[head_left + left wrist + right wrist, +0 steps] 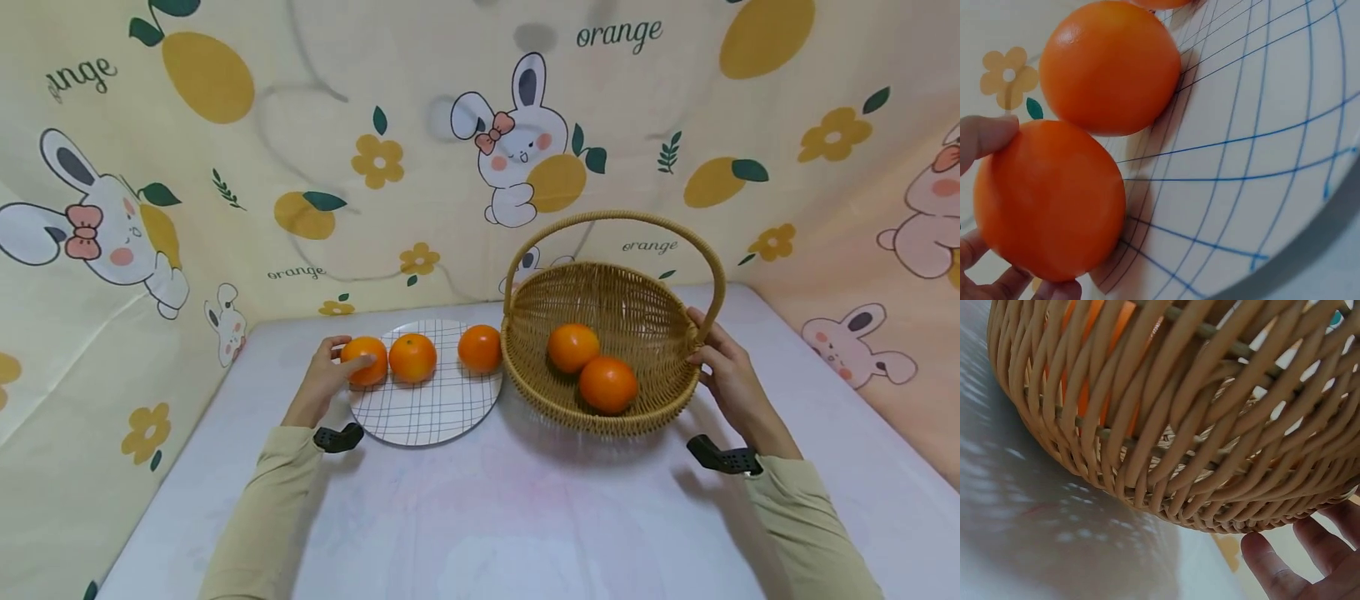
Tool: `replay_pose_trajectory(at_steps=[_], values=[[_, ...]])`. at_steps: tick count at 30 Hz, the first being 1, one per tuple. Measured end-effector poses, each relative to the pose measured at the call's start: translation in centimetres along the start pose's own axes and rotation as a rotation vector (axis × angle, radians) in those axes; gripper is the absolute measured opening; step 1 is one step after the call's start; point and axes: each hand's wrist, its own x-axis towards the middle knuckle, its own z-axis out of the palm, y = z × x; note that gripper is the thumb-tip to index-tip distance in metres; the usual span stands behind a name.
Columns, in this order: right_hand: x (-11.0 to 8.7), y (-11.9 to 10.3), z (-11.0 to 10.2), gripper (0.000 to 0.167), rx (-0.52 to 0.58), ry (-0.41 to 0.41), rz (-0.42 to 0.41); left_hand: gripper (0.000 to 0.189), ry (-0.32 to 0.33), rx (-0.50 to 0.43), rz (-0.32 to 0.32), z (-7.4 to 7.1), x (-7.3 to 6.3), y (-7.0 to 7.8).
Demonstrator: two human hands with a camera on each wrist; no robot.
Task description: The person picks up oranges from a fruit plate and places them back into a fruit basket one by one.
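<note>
My left hand (327, 381) grips an orange (365, 362) at the left edge of a round white plate (420, 421) with a blue grid pattern. In the left wrist view its thumb and fingertips press opposite sides of that orange (1050, 200). A second orange (412, 358) touches or nearly touches it on the plate; a third orange (480, 348) lies at the plate's right side. My right hand (726, 367) holds the right rim of a wicker basket (600, 423), near the handle's base. Inside the tilted basket are two oranges (573, 347) (608, 385).
The basket's tall arched handle (611, 216) rises above its rim. Behind the white table (480, 517) hangs a cream cloth (420, 75) printed with rabbits, flowers and oranges. Black wrist devices (339, 437) sit at both sleeve cuffs.
</note>
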Motion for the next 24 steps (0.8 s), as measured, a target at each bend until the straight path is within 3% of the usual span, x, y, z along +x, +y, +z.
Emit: replay_pose_trajectory(at_steps=[7,16,24], values=[[0.2,-0.2,0.2,0.064,-0.022,-0.015,-0.008,0.074,0.04,-0.028,0.048,-1.0,-0.2,0.1],[-0.1,-0.3,0.3,0.064,-0.017,-0.008,0.002,0.074,0.066,-0.049,0.121,-1.4,-1.1,1.5],[-0.1,-0.2,0.2,0.063,-0.02,0.0,0.001,0.073,0.018,-0.079,0.24,-0.8,-2.2,3.6]])
